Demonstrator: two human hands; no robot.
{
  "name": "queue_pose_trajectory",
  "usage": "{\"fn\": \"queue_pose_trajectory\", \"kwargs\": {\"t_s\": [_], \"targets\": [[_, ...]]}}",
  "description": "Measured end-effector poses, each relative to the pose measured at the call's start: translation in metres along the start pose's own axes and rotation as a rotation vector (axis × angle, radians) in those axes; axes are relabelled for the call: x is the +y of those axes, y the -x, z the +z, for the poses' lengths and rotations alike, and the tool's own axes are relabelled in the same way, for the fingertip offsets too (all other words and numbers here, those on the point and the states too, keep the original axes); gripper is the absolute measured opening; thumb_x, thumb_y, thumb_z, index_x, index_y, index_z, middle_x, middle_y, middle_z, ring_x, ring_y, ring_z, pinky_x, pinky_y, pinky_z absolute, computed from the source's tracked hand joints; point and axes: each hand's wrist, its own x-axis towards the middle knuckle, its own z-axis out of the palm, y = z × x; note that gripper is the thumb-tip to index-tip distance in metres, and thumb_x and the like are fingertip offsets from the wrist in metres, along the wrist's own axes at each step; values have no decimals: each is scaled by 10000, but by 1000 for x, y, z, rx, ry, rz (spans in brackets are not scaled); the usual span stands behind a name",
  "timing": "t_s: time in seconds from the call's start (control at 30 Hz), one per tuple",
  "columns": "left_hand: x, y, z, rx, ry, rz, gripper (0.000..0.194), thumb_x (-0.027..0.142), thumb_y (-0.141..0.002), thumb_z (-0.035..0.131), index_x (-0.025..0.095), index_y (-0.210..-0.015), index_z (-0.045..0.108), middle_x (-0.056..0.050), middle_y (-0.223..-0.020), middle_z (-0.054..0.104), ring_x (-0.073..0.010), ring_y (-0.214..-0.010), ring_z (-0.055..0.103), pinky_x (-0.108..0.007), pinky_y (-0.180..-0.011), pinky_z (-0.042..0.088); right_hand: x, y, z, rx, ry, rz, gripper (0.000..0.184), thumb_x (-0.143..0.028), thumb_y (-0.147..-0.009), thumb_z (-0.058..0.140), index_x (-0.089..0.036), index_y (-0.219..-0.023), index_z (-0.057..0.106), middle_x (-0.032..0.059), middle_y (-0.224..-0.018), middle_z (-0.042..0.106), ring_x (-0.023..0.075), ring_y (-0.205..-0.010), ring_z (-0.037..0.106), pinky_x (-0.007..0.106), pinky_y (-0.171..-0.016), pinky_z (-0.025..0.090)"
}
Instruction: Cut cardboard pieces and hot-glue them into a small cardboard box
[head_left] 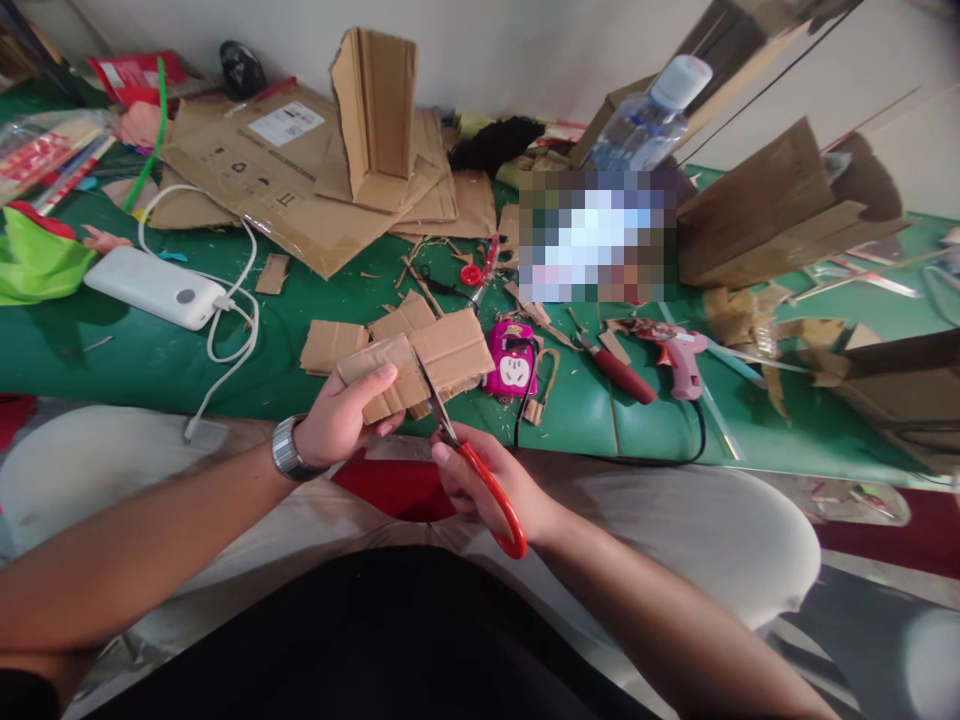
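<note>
My left hand (341, 412) grips a strip of corrugated cardboard (450, 350) at its left end, the thumb lying on top. In my right hand (487, 480) is a pair of scissors (495, 505) with red-orange handles. Their blades reach up across the middle of the cardboard strip, at a cut line there. More cardboard pieces (335, 345) lie on the green table just behind the strip. To the right of the strip sits a small magenta device with a white face on it (511, 360), a black cord running over it.
A red-handled tool (621, 374) and a pink glue gun (681, 362) lie to the right. A white power bank (154, 287) with a cable is at left. Behind stand flattened cardboard (247, 180), an upright cardboard piece (382, 110), a water bottle (645, 125) and a cardboard box (757, 210).
</note>
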Motion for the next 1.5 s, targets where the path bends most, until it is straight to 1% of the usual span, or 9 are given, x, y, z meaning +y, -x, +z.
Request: {"fn": "queue_pose_trajectory", "kwargs": {"t_s": [0.13,0.27,0.53,0.73,0.9,1.1,1.23,1.37,1.5], "targets": [[-1,-1,-2,-18,10,5,413,508,-855,926,190,-965,687,3,-736,719,-90,-420,534,-189,-340,407,-1,0,-2,-13,-16,-23,617,-720,-872,894,-241,-982,522,-109,-695,448,66,-546,340,200,-471,264],[-2,2,-2,-81,17,-68,427,521,-863,928,184,-980,692,5,-710,706,-96,-414,545,-196,-340,431,-5,1,-5,-9,74,-75,549,-610,-869,938,-226,-980,561,-71,-736,531,91,-616,431,223,-544,338],[2,4,4,-96,36,-79,443,500,-828,978,196,-949,679,42,-673,656,-102,-432,551,-191,-337,451,-10,-2,-3,-34,166,-40,595,-731,-896,854,-238,-872,521,-87,-571,564,92,-436,524,206,-420,369],[-1,5,0,-31,54,-113,395,470,-823,968,174,-924,726,-1,-713,701,-105,-476,576,-187,-367,466,-5,-1,-2,-14,163,-12,647,-820,-869,821,-241,-918,535,-80,-542,609,110,-377,542,194,-364,394],[-1,5,0,-15,52,-117,371,454,-835,947,169,-936,732,-14,-732,726,-97,-458,562,-191,-370,453,-3,-1,-1,-23,171,-53,720,-913,-927,667,-207,-1061,614,-67,-589,621,114,-413,560,204,-401,419],[-5,6,-2,-52,-1,-121,405,515,-850,925,180,-871,700,30,-608,624,-103,-410,520,-214,-359,436,-15,-3,-3,-76,244,-92,708,-884,-956,671,-190,-1093,667,-51,-688,613,84,-510,545,184,-466,413],[-5,6,-1,-17,5,-109,375,483,-846,922,181,-885,702,10,-663,671,-102,-423,531,-211,-368,426,-18,-6,-3,-67,278,-63,696,-859,-987,649,-177,-1121,689,-68,-617,578,101,-469,553,199,-447,431],[-1,5,1,-61,-2,-99,380,495,-884,889,185,-851,671,10,-630,656,-103,-399,512,-225,-367,420,-14,-9,-1,-34,285,-83,645,-832,-1007,639,-189,-1061,665,-70,-562,591,122,-432,573,213,-417,444],[0,3,1,-20,32,-97,404,488,-818,941,185,-879,680,22,-639,664,-96,-397,503,-218,-354,424,-10,-11,0,-31,297,-123,609,-801,-1039,617,-194,-1053,664,-71,-537,599,119,-402,564,200,-403,435]]}}
